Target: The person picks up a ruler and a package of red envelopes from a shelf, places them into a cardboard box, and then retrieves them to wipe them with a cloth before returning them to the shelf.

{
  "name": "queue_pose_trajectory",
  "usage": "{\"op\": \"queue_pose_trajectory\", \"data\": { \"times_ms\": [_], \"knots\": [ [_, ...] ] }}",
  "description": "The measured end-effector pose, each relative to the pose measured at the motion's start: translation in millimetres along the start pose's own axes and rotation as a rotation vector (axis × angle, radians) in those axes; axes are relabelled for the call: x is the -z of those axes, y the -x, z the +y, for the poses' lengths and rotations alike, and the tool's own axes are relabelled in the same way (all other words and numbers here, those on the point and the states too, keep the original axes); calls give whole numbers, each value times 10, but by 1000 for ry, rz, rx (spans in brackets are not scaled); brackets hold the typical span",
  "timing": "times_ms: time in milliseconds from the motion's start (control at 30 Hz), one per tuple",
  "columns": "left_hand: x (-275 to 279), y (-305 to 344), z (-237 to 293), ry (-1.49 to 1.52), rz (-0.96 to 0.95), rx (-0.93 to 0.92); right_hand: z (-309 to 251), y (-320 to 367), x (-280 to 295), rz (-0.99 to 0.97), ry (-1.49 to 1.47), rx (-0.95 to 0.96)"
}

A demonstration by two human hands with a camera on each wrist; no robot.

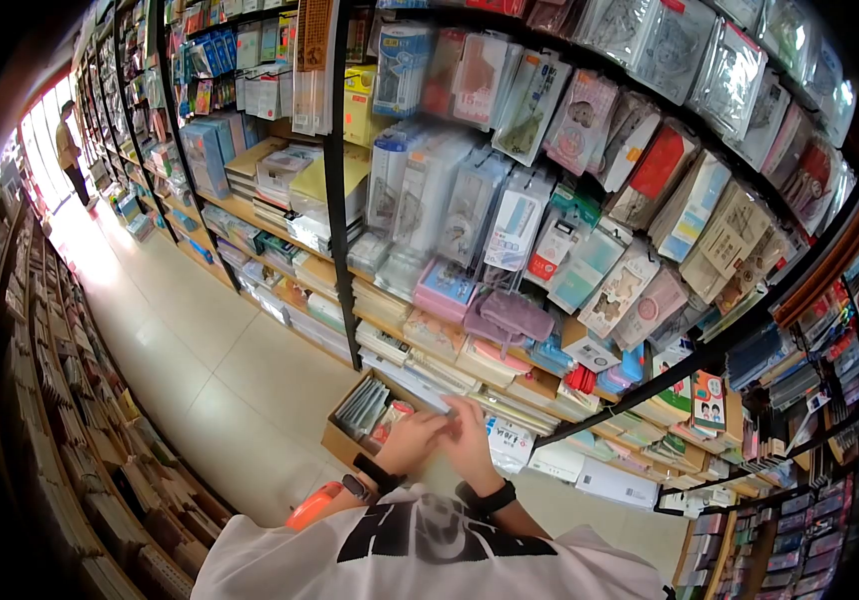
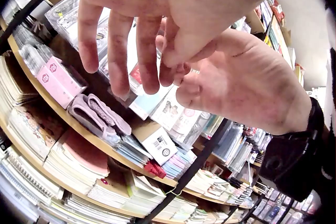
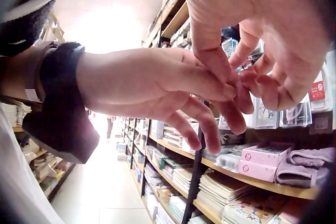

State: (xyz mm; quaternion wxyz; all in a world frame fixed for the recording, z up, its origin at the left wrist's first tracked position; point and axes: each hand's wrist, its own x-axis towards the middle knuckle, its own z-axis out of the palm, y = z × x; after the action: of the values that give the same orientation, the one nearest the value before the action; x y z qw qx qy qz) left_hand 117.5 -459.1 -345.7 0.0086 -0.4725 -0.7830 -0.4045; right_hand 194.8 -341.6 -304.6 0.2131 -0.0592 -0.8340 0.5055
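Both hands meet in front of the body, fingertips touching. My left hand (image 1: 408, 443) has its outer fingers extended and slightly spread, with thumb and forefinger among the other hand's fingertips. My right hand (image 1: 472, 436) comes in from the other side, its fingers loosely bent and its thumb against the left fingers. No object shows between them in either wrist view, though overlapping fingers hide part of the contact. Just beneath the hands stands an open cardboard box (image 1: 342, 446) holding flat silvery packets (image 1: 363, 405) and a red-and-white packet (image 1: 392, 420).
A tall rack of hanging plastic-packed goods (image 1: 520, 235) rises ahead, with stacked notebooks (image 3: 212, 190), pink boxes (image 3: 260, 163) and purple pouches (image 1: 510, 315) on its shelves. Bookshelves (image 1: 70, 420) line the left. A tiled aisle (image 1: 200, 370) runs back to a standing person (image 1: 72, 155).
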Motion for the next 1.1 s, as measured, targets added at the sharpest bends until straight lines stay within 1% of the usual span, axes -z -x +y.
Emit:
{"op": "queue_pose_trajectory", "data": {
  "times_ms": [233, 433, 567, 767, 833, 933, 1100],
  "knots": [
    [-27, 5, -27, 21, 54, -5, 18, -10, -7, -3, -1, 13],
    [38, -27, -9, 35, 4, -14, 10, -25, -11, 2, -18, 4],
    [38, -28, -25, 31, 17, -52, -13, -29, -17, 14, -25, 14],
    [56, -29, -13, 57, 25, -20, 7, -28, -36, -3, -28, 11],
    [101, -44, 35, 117, 11, 28, 6, -28, -43, -4, -29, 14],
    [59, -20, -20, 64, 16, -8, 25, -29, -46, -8, -30, 18],
    [75, -21, -8, 49, 7, -17, 50, -14, -50, -14, -25, 11]
  ]
}}
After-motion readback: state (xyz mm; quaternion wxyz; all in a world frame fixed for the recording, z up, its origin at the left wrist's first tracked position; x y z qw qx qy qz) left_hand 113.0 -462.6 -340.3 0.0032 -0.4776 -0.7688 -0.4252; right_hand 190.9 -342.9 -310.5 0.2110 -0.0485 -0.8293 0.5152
